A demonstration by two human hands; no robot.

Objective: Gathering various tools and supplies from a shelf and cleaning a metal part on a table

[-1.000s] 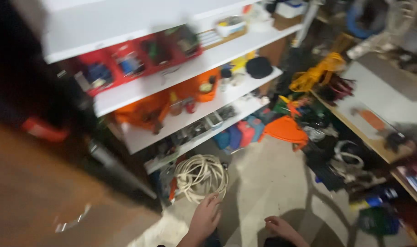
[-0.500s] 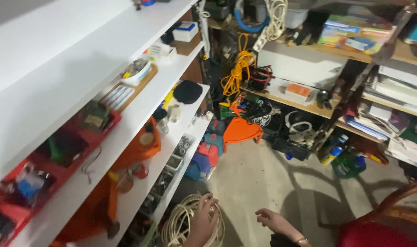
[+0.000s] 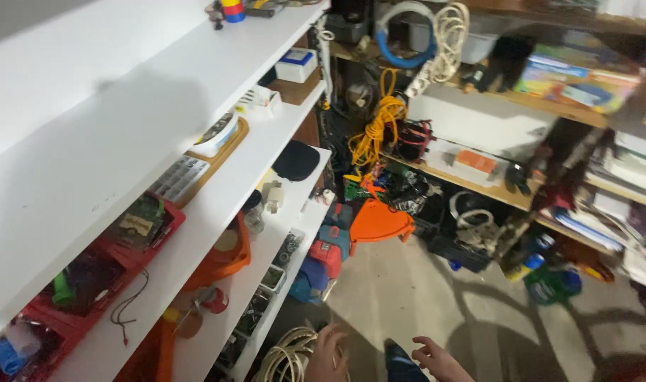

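At the bottom edge of the view, the left hand (image 3: 328,357) rests with curled fingers on a coil of cream-coloured cable (image 3: 289,357) that lies on the concrete floor (image 3: 408,297) at the foot of the white shelves (image 3: 216,191); whether the fingers actually grip the strands cannot be told, as the hand is cut off by the frame. The right hand (image 3: 439,359) is empty with fingers loosely spread, hovering over the floor well to the right of the coil and not touching it. Farther off stand an orange plastic piece (image 3: 379,223) and a red and blue tool case (image 3: 326,255).
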